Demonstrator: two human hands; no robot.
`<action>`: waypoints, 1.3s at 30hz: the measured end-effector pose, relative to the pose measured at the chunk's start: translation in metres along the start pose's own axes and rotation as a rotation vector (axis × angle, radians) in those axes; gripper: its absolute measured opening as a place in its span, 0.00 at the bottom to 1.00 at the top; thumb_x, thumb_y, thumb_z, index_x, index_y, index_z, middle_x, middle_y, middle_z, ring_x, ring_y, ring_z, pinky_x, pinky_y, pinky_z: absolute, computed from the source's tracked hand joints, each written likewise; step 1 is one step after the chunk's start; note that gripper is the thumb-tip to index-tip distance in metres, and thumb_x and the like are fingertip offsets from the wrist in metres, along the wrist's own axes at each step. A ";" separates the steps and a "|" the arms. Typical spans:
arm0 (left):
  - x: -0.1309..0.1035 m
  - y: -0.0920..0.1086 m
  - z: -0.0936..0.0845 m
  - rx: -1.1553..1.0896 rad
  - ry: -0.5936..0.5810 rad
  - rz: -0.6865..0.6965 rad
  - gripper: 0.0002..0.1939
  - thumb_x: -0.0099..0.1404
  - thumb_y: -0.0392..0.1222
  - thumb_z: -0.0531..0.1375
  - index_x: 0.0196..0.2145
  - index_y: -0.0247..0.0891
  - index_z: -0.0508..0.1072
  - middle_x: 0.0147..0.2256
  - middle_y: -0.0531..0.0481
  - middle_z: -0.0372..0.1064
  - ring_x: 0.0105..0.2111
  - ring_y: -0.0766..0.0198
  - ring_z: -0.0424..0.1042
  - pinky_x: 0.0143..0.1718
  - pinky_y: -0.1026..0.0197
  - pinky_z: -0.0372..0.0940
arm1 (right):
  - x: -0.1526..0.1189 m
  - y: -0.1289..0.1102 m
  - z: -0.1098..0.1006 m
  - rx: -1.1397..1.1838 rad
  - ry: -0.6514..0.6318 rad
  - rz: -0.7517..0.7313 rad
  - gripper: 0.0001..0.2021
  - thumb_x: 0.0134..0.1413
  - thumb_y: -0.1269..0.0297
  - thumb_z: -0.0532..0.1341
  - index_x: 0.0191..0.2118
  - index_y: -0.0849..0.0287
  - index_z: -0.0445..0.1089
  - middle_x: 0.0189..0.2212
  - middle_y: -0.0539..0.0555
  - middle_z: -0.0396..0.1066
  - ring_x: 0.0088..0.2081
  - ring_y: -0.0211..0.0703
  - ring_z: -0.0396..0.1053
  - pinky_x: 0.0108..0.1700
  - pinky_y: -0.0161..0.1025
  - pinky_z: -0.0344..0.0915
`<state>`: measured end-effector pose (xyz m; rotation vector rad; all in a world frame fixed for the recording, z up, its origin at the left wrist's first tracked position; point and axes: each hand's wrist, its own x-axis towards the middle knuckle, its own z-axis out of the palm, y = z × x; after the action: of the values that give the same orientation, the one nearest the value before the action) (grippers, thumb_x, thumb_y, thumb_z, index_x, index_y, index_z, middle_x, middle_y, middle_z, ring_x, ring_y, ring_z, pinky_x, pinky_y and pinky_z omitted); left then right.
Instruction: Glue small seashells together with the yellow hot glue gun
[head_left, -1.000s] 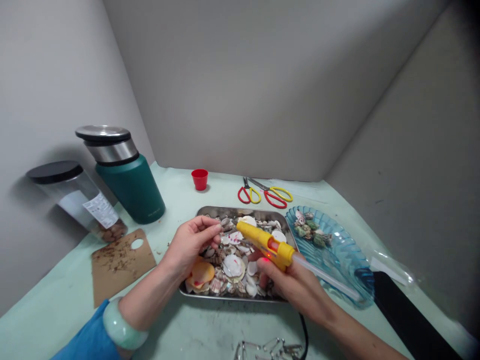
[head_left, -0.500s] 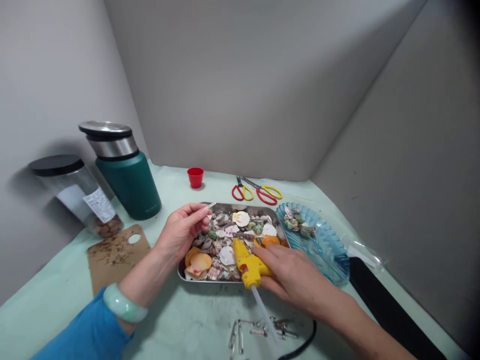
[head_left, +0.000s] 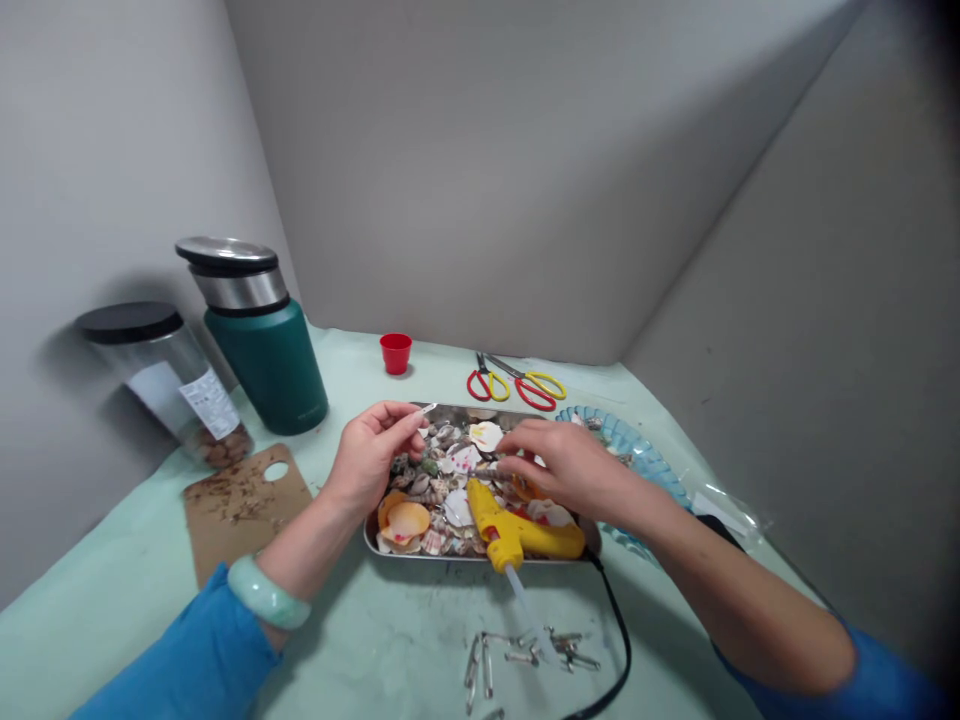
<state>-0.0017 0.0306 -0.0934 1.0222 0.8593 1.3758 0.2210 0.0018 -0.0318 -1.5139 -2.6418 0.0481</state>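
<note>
My left hand (head_left: 375,445) is closed in a pinch on a slim silvery clip (head_left: 429,408), which sticks out past the fingertips over the tray's back left corner. Below the fingers, a metal tray (head_left: 450,558) is full of mixed seashells (head_left: 459,508). A yellow glue gun (head_left: 525,532) lies unheld across the tray's front right, a clear glue stick (head_left: 529,610) poking from its back end. My right hand (head_left: 559,462) hovers above the shells behind the gun, fingers curved and apart, near a white scallop shell (head_left: 486,436). Nothing shows between its fingers.
Several metal clips (head_left: 517,650) lie in front, beside the gun's black cord (head_left: 624,640). A blue scalloped plate (head_left: 649,465) is partly behind my right arm. Scissors (head_left: 536,385) and a red cup (head_left: 396,353) stand behind; a green bottle (head_left: 274,365), jar (head_left: 180,390) and brown board (head_left: 240,510) are left.
My right hand has let go of the glue gun, now lying on the tray, and has moved up and back over the shells. My left hand still pinches the clip.
</note>
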 end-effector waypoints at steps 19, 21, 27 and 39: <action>-0.005 0.009 0.012 0.224 -0.029 -0.026 0.05 0.53 0.38 0.63 0.27 0.35 0.71 0.16 0.54 0.67 0.17 0.69 0.65 0.21 0.66 0.61 | 0.005 0.025 0.029 0.195 0.065 0.186 0.09 0.58 0.66 0.54 0.44 0.57 0.65 0.34 0.52 0.73 0.35 0.39 0.70 0.37 0.34 0.63; -0.008 0.011 0.017 0.233 -0.029 -0.034 0.05 0.53 0.38 0.63 0.27 0.36 0.71 0.16 0.54 0.67 0.17 0.68 0.66 0.21 0.66 0.61 | 0.003 0.021 0.026 0.525 0.107 0.118 0.08 0.57 0.66 0.55 0.43 0.58 0.64 0.35 0.52 0.71 0.35 0.38 0.69 0.38 0.34 0.64; -0.018 0.009 0.029 0.254 -0.034 -0.051 0.05 0.54 0.39 0.63 0.29 0.36 0.71 0.16 0.54 0.68 0.18 0.69 0.66 0.23 0.67 0.62 | 0.000 0.011 0.028 1.153 0.115 0.160 0.06 0.53 0.67 0.58 0.38 0.59 0.65 0.32 0.50 0.67 0.32 0.36 0.66 0.34 0.34 0.63; -0.025 0.007 0.043 0.172 0.027 -0.174 0.05 0.53 0.37 0.63 0.28 0.34 0.71 0.21 0.55 0.71 0.23 0.69 0.71 0.28 0.68 0.66 | -0.011 -0.009 0.028 0.528 0.690 -0.170 0.10 0.53 0.76 0.59 0.41 0.59 0.68 0.38 0.56 0.67 0.39 0.42 0.67 0.40 0.39 0.65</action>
<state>0.0351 0.0018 -0.0745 1.0349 1.0759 1.1870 0.2157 -0.0114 -0.0597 -0.9108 -1.9773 0.1619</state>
